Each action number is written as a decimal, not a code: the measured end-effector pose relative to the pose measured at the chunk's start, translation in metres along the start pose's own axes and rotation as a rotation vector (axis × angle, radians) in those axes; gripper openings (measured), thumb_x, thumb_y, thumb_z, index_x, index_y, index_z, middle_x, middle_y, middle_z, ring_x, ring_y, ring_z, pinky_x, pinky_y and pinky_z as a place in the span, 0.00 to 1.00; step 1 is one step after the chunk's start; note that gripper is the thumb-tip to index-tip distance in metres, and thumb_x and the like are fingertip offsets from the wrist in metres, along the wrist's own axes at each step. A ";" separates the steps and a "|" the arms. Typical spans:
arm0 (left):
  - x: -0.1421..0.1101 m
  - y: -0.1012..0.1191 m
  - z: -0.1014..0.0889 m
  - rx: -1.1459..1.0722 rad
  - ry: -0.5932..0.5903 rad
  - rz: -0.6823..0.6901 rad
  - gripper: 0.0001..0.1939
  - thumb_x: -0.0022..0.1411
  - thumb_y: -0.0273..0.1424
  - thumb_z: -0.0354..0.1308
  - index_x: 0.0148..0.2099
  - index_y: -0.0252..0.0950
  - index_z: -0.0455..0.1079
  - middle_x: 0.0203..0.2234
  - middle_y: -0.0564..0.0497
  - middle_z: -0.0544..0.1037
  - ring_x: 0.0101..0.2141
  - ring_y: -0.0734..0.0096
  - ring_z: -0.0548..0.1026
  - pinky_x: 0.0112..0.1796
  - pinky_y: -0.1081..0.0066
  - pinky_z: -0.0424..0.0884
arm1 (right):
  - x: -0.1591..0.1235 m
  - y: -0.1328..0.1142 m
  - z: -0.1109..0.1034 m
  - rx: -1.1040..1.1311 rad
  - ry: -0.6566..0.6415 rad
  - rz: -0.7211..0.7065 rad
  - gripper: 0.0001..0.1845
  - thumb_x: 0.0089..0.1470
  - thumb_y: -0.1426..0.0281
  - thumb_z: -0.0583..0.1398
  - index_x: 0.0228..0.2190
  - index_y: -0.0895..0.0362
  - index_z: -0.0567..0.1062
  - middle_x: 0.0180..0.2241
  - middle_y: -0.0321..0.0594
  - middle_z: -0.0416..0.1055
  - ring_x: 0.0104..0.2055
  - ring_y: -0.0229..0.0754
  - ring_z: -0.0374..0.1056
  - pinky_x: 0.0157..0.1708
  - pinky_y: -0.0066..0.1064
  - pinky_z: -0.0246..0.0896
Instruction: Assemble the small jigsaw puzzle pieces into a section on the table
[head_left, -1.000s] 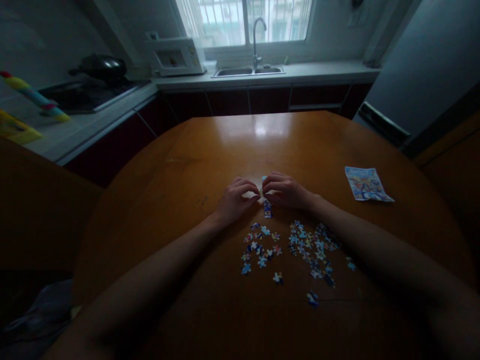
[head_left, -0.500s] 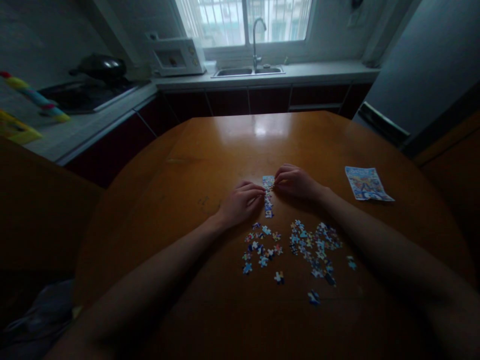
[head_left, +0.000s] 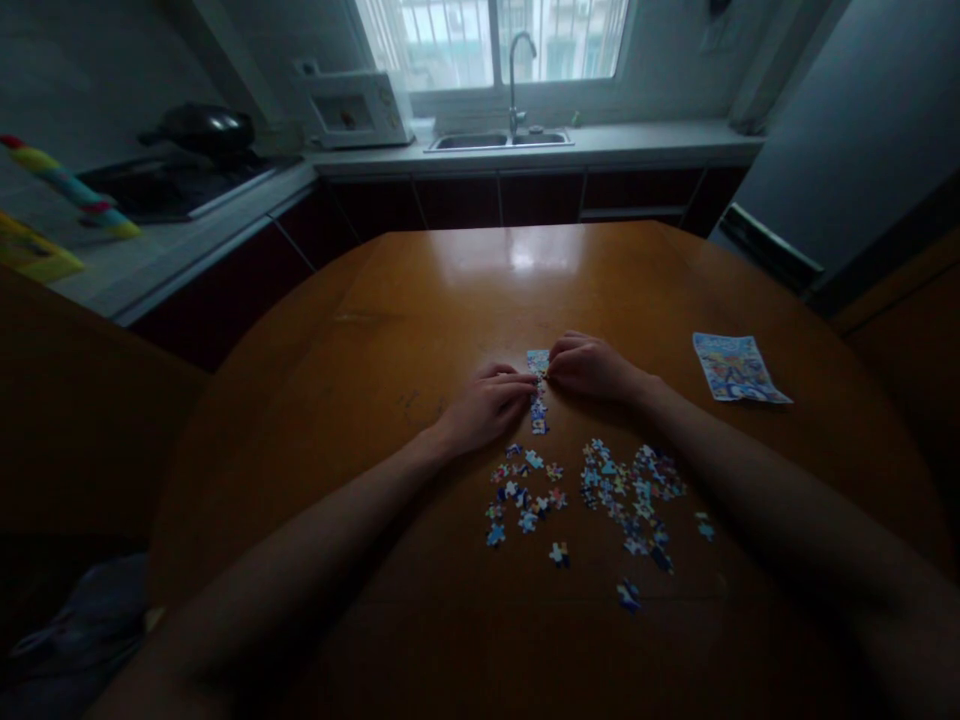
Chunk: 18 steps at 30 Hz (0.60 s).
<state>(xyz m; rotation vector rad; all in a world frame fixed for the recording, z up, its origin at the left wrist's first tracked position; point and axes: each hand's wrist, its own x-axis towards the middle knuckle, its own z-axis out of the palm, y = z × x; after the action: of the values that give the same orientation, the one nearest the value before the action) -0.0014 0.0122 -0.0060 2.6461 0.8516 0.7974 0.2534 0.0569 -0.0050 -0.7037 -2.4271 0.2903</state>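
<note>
I see the strip of joined pieces standing lengthwise mid-table, between the two hands. The left hand lies low, fingers nearly straight, fingertips on the strip's left edge and covering part of it; I cannot tell whether its thumb closes on anything. The right hand is curled, fingertips drawn together at the right edge; what they pinch is too small for me to tell. Nearer me, two loose piles sit on the table: the left pile and the fuller right pile, close beside the right forearm. A few stray pieces lie around them. A printed sheet rests well right. Beyond the table I see the sink and microwave.
</note>
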 end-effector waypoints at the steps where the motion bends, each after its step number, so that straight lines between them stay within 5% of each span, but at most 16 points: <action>1: 0.000 0.000 0.000 0.002 -0.008 -0.002 0.13 0.70 0.30 0.55 0.52 0.42 0.77 0.51 0.52 0.80 0.47 0.62 0.74 0.51 0.57 0.71 | 0.000 0.000 0.000 -0.005 -0.002 -0.001 0.07 0.58 0.72 0.61 0.30 0.55 0.80 0.34 0.42 0.76 0.38 0.42 0.68 0.39 0.34 0.64; 18: 0.000 0.001 0.001 -0.010 -0.027 -0.043 0.12 0.70 0.30 0.55 0.51 0.43 0.77 0.52 0.52 0.80 0.48 0.62 0.74 0.53 0.56 0.69 | 0.001 -0.002 -0.001 -0.037 -0.068 -0.008 0.09 0.58 0.73 0.60 0.31 0.54 0.82 0.35 0.42 0.76 0.39 0.44 0.68 0.40 0.34 0.64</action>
<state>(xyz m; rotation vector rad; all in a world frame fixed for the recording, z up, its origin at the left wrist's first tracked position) -0.0004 0.0118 -0.0062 2.6146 0.8918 0.7524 0.2530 0.0558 -0.0029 -0.7111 -2.5052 0.2705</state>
